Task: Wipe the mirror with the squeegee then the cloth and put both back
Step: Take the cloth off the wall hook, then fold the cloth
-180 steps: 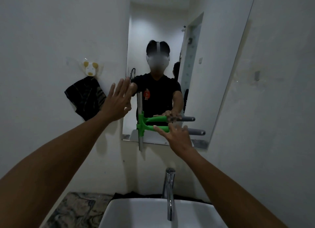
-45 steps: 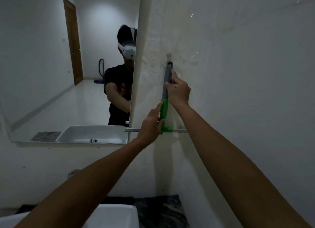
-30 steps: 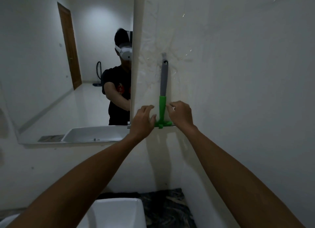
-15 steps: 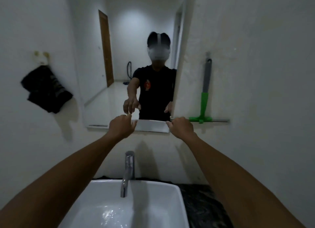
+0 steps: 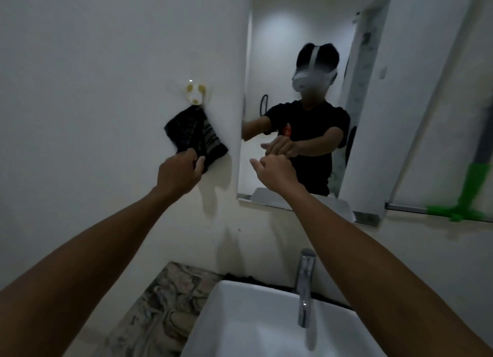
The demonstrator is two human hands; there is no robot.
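A dark striped cloth [image 5: 193,134] hangs from a small white hook [image 5: 195,93] on the wall left of the mirror [image 5: 306,31]. My left hand [image 5: 178,173] grips the cloth's lower edge, thumb and fingers curled round it. In front of the mirror's lower left part my right hand [image 5: 274,171] hovers with fingers loosely curled, holding nothing. The green and grey squeegee [image 5: 473,180] hangs upright on the wall right of the mirror, its blade at the bottom, apart from both hands.
A white basin [image 5: 240,327] with a chrome tap [image 5: 305,284] sits below my arms. A marbled counter [image 5: 157,308] lies to its left. The mirror reflects a person in a black shirt and the room behind.
The view swung left from the squeegee, left hanging on the wall. My left hand moved from the mirror's lower edge to the cloth and took hold of it. My right hand rose slightly.
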